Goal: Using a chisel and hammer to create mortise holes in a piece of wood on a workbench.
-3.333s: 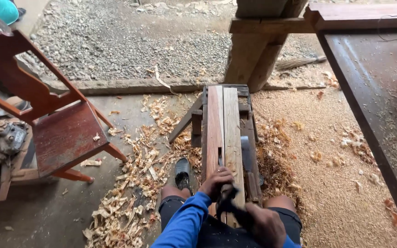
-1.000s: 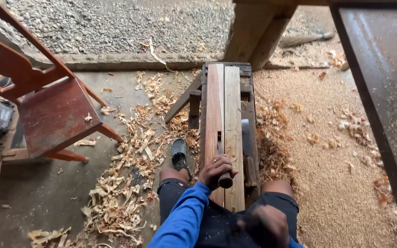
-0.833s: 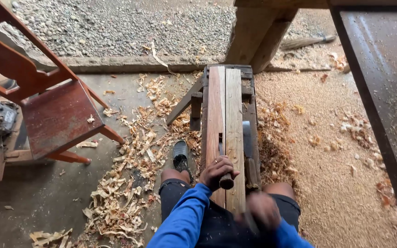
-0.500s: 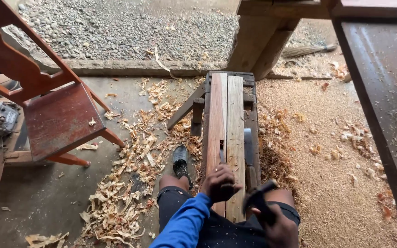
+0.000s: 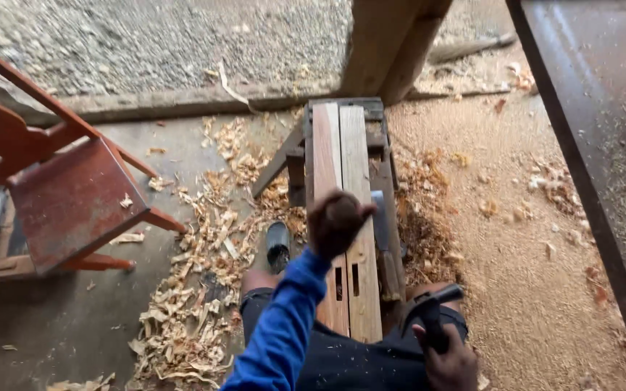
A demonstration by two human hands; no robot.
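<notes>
wooden planks (image 5: 342,217) on bench; left hand (image 5: 338,221) fisted, raised above them; right hand (image 5: 447,358) low, gripping dark tool (image 5: 425,315).

Narrow wooden bench (image 5: 382,188) runs away from person, dark frame. Two planks (image 5: 338,166) flat on top, side by side, touching: reddish one left, paler one right, each with small rectangular slot near close end. Grey blade-like piece (image 5: 379,217) on bench's right rail, too blurred to name. Concrete floor (image 5: 59,333) below. Curled wood shavings (image 5: 197,275) heaped left of bench, fine sawdust (image 5: 516,268) spread right. Dark shoe (image 5: 278,245) on floor just beside bench. Red wooden chair (image 5: 67,195) stands well left.
</notes>
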